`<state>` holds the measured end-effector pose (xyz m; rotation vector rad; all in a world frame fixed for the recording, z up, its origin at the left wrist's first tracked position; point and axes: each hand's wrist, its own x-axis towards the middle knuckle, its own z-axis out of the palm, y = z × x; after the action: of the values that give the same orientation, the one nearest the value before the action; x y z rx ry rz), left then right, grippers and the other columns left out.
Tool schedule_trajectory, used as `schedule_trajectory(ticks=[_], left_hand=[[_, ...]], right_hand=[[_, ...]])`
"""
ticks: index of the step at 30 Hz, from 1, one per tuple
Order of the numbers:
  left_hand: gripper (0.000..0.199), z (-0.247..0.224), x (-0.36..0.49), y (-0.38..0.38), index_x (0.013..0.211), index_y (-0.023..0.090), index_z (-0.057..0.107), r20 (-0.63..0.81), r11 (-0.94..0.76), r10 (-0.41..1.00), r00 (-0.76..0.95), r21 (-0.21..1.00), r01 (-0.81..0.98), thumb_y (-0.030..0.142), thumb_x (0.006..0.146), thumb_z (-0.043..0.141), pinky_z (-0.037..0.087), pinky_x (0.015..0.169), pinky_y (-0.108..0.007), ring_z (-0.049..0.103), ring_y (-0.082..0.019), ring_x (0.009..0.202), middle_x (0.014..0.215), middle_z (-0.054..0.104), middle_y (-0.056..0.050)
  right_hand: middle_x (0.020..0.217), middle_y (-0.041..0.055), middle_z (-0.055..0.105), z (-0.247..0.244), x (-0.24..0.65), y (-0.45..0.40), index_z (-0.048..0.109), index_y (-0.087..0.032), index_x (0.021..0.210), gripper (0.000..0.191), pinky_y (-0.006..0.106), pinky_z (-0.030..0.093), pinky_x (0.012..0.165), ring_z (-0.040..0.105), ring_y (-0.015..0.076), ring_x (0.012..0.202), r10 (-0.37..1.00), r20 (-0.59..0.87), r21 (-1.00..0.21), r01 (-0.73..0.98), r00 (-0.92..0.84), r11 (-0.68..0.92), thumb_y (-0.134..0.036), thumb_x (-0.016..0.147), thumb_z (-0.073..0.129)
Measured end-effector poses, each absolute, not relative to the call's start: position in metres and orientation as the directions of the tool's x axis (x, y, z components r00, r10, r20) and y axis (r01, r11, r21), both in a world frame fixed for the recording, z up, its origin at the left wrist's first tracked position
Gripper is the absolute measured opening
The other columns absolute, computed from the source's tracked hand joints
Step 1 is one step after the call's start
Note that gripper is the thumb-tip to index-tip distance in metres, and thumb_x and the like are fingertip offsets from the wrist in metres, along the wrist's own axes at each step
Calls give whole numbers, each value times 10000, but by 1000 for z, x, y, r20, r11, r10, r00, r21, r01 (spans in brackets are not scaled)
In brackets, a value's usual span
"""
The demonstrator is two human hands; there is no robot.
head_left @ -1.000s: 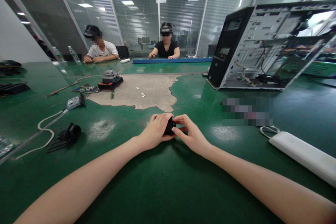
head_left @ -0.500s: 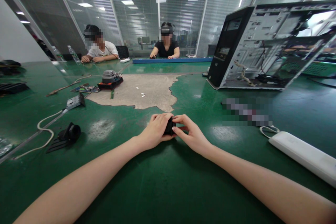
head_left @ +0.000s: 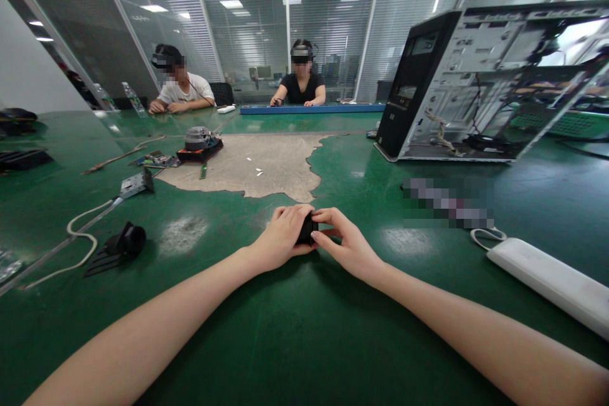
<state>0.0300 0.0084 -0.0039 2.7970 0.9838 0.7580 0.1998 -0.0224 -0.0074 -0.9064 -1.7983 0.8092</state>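
Between my two hands, at the middle of the green table [head_left: 295, 330], is a small black object [head_left: 308, 229]; my fingers cover much of it and its kind does not show. Over its left side and top wraps my left hand [head_left: 280, 240], closed on it. From the right, the thumb and fingertips of my right hand [head_left: 347, 242] pinch its edge. Just beyond the hands lies a worn beige patch [head_left: 266, 165] of tabletop with a ragged border and small white scraps.
An open computer case [head_left: 428, 89] stands at the right, with a white power strip [head_left: 547, 279] in front. At left are a black fan-like part [head_left: 126, 241], a metal bracket [head_left: 137, 184], a cooler [head_left: 200, 143] and cables. Two people sit across the table, by a blue bar [head_left: 309, 110].
My hands and the black object have hardly moved. Across the table, the person at left has shifted their head and hands slightly.
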Motion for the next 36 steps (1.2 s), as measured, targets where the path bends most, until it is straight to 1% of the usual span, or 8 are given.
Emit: schedule_trajectory(ticks=[3,6,9,15,20,27,33,36], left_hand=[[609,-3,31,8,1185,204,270,422,-788,611,670,239,568,265,710,646,303,894,-394,448,-246,1077,1168,480,-95],[589,-2,31,7,1174,203,281,416,-786,615,670,248,567,274,714,643,305,890,-395,453,-246,1068,1152,490,-93],[595,-2,30,7,1177,201,277,418,-785,615,669,247,568,259,711,643,302,892,-393,449,-245,1074,1156,488,-95],[614,-3,29,8,1198,212,261,428,-793,605,671,248,557,248,712,634,298,900,-396,440,-244,1095,1178,478,-95],[607,-2,30,8,1188,202,274,427,-789,609,668,245,563,273,711,642,301,898,-396,446,-243,1085,1169,482,-96],[579,-2,30,7,1175,200,285,416,-787,613,672,252,563,257,715,632,312,884,-399,456,-248,1066,1152,491,-93],[601,-3,30,8,1195,210,268,427,-791,608,670,254,556,231,711,625,302,891,-401,448,-249,1085,1184,476,-97],[600,-3,30,8,1193,215,270,428,-789,611,666,262,556,240,712,626,302,891,-399,448,-247,1085,1177,480,-94]], right_hand=[[997,42,515,-9,199,-20,481,-225,990,216,328,528,762,537,177,969,871,407,-847,243,-274,472,-181,784,531],[1047,65,507,-10,199,-19,456,-215,1051,284,334,537,734,551,183,958,896,357,-878,233,-266,419,-189,780,535],[1033,64,503,-10,199,-20,463,-209,1048,278,325,538,732,554,176,943,897,331,-889,222,-293,401,-191,780,535],[1047,36,482,-7,200,-23,503,-231,969,199,313,511,817,510,162,1001,850,440,-833,220,-291,507,-169,781,523],[990,38,509,-9,199,-21,491,-223,976,197,312,525,758,532,168,960,863,426,-833,254,-269,491,-175,786,519],[1030,62,507,-9,199,-21,465,-213,1046,276,346,531,746,556,182,949,896,348,-873,251,-277,417,-188,778,527],[1059,39,479,-6,200,-25,491,-234,987,234,321,513,815,509,168,1011,845,443,-824,234,-299,515,-151,771,528],[1064,44,480,-7,200,-24,497,-223,959,187,309,515,804,511,165,1008,845,448,-821,240,-294,518,-160,785,516]])
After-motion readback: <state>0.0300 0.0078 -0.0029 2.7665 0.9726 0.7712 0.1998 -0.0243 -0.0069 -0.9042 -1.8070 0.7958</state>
